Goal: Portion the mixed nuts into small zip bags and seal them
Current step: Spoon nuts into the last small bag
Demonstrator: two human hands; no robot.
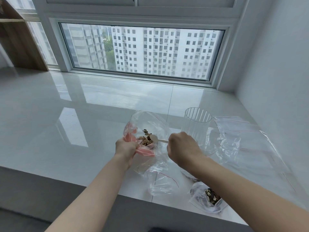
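Observation:
A large clear bag with pink print stands open on the white ledge, with mixed nuts inside it. My left hand grips the bag's near edge. My right hand holds the handle of a small wooden spoon, whose bowl lies among the nuts. A small zip bag holding nuts lies at the front right, partly under my right forearm. Another small zip bag lies in front of the large one, and I see no nuts in it.
A ribbed clear glass stands just right of my right hand. Several flat clear zip bags lie spread at the right, near the white wall. The ledge ends in a front edge close to me, and a window runs along the back.

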